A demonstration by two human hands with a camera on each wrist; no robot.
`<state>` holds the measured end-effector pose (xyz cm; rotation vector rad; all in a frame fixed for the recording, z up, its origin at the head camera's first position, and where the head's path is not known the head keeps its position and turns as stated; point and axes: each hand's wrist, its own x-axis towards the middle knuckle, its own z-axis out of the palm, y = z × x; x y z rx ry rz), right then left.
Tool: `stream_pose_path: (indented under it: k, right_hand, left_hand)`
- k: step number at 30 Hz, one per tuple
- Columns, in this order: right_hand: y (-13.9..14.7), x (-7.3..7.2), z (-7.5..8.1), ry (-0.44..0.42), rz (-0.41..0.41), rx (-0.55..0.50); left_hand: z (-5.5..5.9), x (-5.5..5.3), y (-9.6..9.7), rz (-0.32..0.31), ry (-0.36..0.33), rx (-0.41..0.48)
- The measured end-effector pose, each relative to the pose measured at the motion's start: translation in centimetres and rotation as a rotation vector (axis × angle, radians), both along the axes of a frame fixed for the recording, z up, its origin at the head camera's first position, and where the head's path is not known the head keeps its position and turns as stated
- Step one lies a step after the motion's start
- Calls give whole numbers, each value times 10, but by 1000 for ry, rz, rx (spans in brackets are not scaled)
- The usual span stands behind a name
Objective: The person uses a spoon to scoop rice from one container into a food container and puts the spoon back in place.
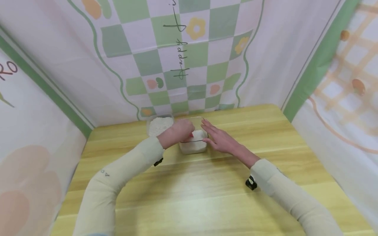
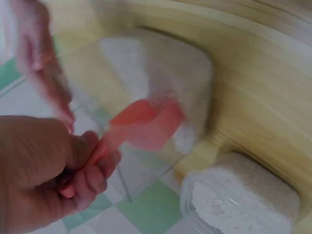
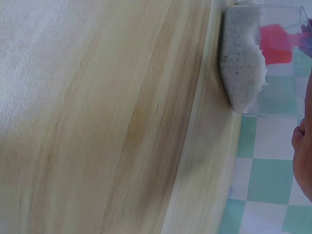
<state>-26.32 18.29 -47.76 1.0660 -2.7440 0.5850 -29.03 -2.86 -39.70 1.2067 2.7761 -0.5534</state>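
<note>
My left hand grips the handle of a red scoop, its fingers curled round it. The scoop's bowl is inside a clear container, right at the white powder that fills its lower part. In the left wrist view the scoop is blurred and seen through the container's wall. My right hand is at the container's right side, fingers extended along the rim and thumb apart from them. In the right wrist view only part of that hand shows at the edge.
A second, smaller clear container with white powder stands left of the first, near the table's back edge. The light wooden table stretches toward me. A checked green and white cloth hangs behind it.
</note>
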Motion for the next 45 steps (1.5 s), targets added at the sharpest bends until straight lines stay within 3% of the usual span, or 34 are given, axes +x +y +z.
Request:
stream_pose_path:
  k: [4,9,17,24,26,29,35,40,45]
  right_hand:
    - [0,-1,1,-5,-4,8]
    - [-1,0,2,-17,-17,15]
    - [-2,1,3,-1,-8,8]
    - [-1,1,5,-11,-6,7]
    - [-1,2,5,-17,-5,7]
    - [-1,2,4,-21,-5,5]
    - [-1,2,4,-32,-29,-2]
    - [-2,2,4,-21,-32,2]
    - [-3,2,5,-34,-28,14]
  left_hand:
    - [9,-5,-3,84,-139,25]
    - [10,-6,-1,196,-236,88]
    - [7,-17,1,264,-409,149]
    - [6,-27,-11,331,-734,289]
    - [5,-27,-13,359,-794,334]
    - [6,-27,-16,400,-836,397]
    - [15,-25,-25,464,-837,467]
    - [22,-25,-38,515,-927,550]
    - [21,-27,-55,519,-1008,657]
